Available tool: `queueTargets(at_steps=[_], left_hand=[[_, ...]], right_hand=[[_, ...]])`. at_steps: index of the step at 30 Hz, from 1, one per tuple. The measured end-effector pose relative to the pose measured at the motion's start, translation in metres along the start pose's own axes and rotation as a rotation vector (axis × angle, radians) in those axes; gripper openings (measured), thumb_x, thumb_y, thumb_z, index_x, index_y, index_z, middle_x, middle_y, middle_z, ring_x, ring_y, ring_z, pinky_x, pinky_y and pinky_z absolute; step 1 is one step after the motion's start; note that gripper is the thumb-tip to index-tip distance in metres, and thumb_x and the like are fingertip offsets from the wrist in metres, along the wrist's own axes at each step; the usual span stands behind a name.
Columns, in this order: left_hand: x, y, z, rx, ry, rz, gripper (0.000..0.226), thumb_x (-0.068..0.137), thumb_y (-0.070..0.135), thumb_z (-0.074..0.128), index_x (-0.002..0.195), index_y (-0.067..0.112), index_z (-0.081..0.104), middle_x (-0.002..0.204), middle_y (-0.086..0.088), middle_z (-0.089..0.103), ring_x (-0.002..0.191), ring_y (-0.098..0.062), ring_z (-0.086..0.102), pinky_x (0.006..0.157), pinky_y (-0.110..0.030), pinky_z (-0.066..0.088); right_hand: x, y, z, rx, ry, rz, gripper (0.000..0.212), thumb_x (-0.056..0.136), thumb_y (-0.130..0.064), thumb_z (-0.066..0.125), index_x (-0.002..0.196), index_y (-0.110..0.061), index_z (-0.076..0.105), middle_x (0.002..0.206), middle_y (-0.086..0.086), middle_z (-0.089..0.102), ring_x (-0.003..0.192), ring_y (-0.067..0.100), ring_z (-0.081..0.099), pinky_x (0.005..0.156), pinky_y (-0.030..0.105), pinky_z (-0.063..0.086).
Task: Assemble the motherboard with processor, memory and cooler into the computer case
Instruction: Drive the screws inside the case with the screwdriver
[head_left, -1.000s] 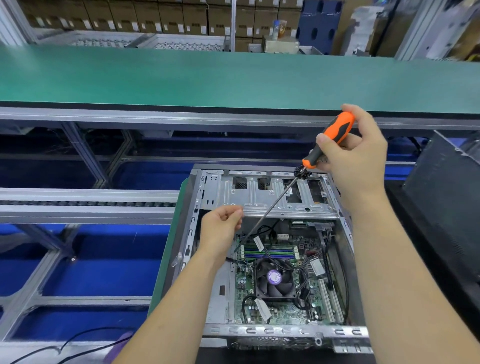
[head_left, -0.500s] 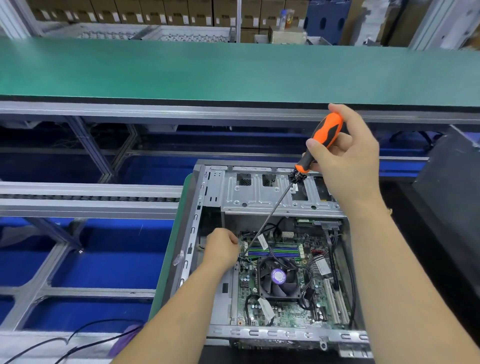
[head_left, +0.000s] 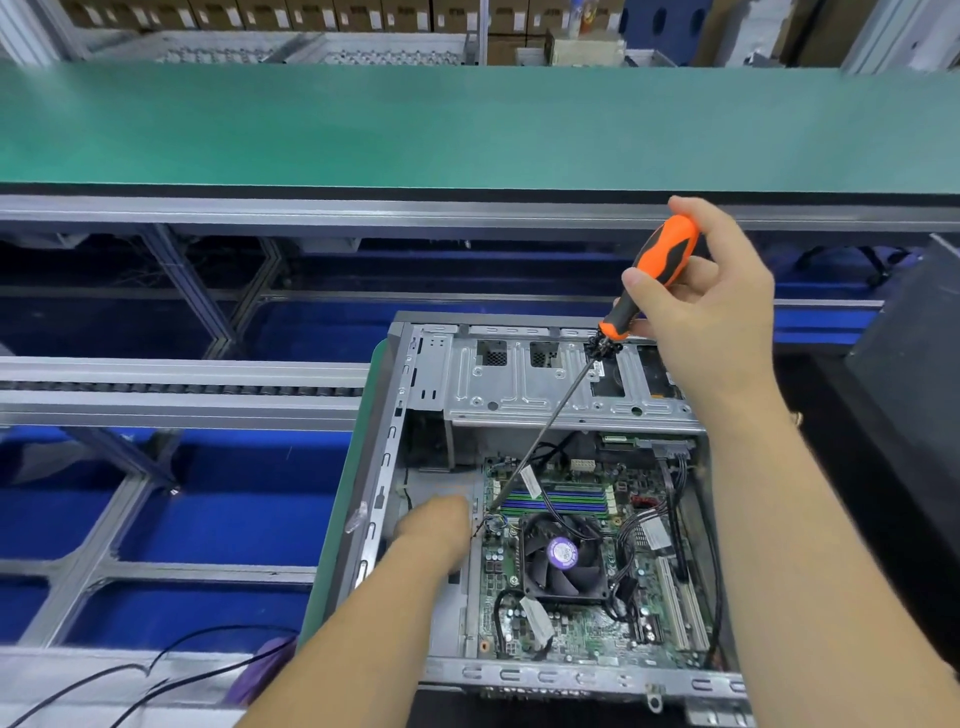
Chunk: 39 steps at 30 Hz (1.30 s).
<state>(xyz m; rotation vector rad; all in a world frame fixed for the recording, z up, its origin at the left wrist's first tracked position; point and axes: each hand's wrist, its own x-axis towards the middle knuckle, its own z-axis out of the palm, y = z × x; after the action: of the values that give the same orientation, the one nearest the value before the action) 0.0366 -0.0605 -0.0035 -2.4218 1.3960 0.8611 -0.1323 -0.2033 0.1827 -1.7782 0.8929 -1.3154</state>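
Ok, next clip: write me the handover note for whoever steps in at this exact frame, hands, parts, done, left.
Right hand: grips the orange-and-black screwdriver by its handle, shaft slanting down to the motherboard's upper left corner.
Left hand: inside the computer case beside that corner, near the tip; what its fingers hold is hidden.
Parts: the motherboard lies in the case, with the cooler fan and memory sticks on it and cables plugged in.
Done: board, cooler and memory are in place.
Left: probably the screw at that corner; I cannot tell whether the other screws are in.
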Motion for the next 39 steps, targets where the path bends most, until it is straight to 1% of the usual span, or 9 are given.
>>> queueTargets(at_steps=[3,7,10,13,19,27,31,35,39], left_hand=[[-0.005,-0.003,-0.002,0.048,-0.051,-0.026,0.035,0.091,-0.004,0.044,0.123,0.008,0.056,0.125,-0.011,0.063,0.115,-0.029,0.061,0.103,-0.039,0.046],[-0.008,0.005,-0.007,-0.371,0.047,-0.050,0.024,0.090,-0.003,0.045,0.105,0.004,0.062,0.106,-0.015,0.069,0.097,-0.031,0.067,0.083,-0.038,0.055],[-0.011,0.007,-0.011,-0.757,0.093,-0.043,0.022,0.091,-0.003,0.041,0.094,0.003,0.061,0.070,-0.017,0.067,0.062,-0.030,0.067,0.067,-0.040,0.059],[-0.018,0.007,-0.012,-0.724,0.052,0.040,0.015,0.100,0.009,0.046,0.088,0.011,0.055,0.062,-0.006,0.065,0.046,-0.016,0.063,0.054,-0.026,0.051],[-0.021,0.011,-0.013,-0.591,0.156,0.071,0.024,0.100,0.011,0.048,0.078,0.014,0.057,0.085,-0.010,0.071,0.077,-0.026,0.070,0.075,-0.038,0.060],[-0.020,0.004,-0.009,-0.525,0.046,0.112,0.026,0.095,0.009,0.060,0.070,0.015,0.062,0.072,0.003,0.065,0.067,-0.011,0.059,0.062,-0.024,0.049],[-0.018,0.004,-0.007,-0.476,-0.054,0.121,0.011,0.096,0.011,0.063,0.088,0.012,0.071,0.103,-0.007,0.073,0.083,-0.015,0.060,0.071,-0.024,0.044],[-0.018,0.008,-0.008,-0.458,-0.108,0.142,0.019,0.096,0.013,0.064,0.105,-0.001,0.072,0.116,-0.017,0.070,0.111,-0.028,0.064,0.078,-0.026,0.045],[-0.016,0.013,-0.006,-0.436,-0.118,0.148,0.022,0.095,0.016,0.066,0.104,-0.004,0.071,0.118,-0.017,0.069,0.114,-0.031,0.062,0.088,-0.033,0.050]], right_hand=[[0.000,0.002,0.001,-0.010,-0.004,-0.010,0.052,0.089,-0.013,0.071,0.134,-0.030,0.053,0.084,0.013,0.065,0.078,0.033,0.068,0.071,0.053,0.061],[0.000,0.000,0.000,0.034,0.018,0.005,0.051,0.089,-0.010,0.071,0.134,-0.028,0.054,0.084,0.015,0.064,0.077,0.032,0.067,0.073,0.053,0.061],[0.001,0.000,-0.003,0.032,0.033,-0.004,0.052,0.089,-0.010,0.070,0.134,-0.028,0.053,0.083,0.012,0.065,0.072,0.024,0.069,0.072,0.052,0.062],[0.001,-0.003,-0.003,0.034,0.041,-0.014,0.052,0.088,-0.010,0.070,0.134,-0.028,0.053,0.083,0.013,0.065,0.073,0.030,0.068,0.069,0.051,0.062],[-0.006,-0.006,0.009,-0.015,-0.034,-0.073,0.050,0.088,-0.014,0.071,0.129,-0.036,0.052,0.084,0.015,0.062,0.076,0.036,0.062,0.069,0.054,0.057],[-0.004,-0.007,0.008,-0.023,-0.037,-0.085,0.052,0.089,-0.009,0.071,0.134,-0.026,0.053,0.080,0.000,0.062,0.075,0.022,0.063,0.075,0.042,0.059],[-0.004,-0.007,0.009,-0.024,-0.060,-0.065,0.052,0.088,-0.010,0.071,0.135,-0.026,0.053,0.082,0.003,0.064,0.076,0.028,0.064,0.074,0.046,0.059],[-0.008,-0.005,0.014,-0.022,-0.092,-0.038,0.053,0.087,-0.014,0.071,0.133,-0.033,0.052,0.084,0.006,0.064,0.078,0.032,0.065,0.072,0.052,0.060],[-0.009,-0.001,0.015,-0.033,-0.113,-0.022,0.052,0.086,-0.017,0.071,0.131,-0.035,0.052,0.082,0.001,0.064,0.074,0.022,0.064,0.073,0.049,0.061]])
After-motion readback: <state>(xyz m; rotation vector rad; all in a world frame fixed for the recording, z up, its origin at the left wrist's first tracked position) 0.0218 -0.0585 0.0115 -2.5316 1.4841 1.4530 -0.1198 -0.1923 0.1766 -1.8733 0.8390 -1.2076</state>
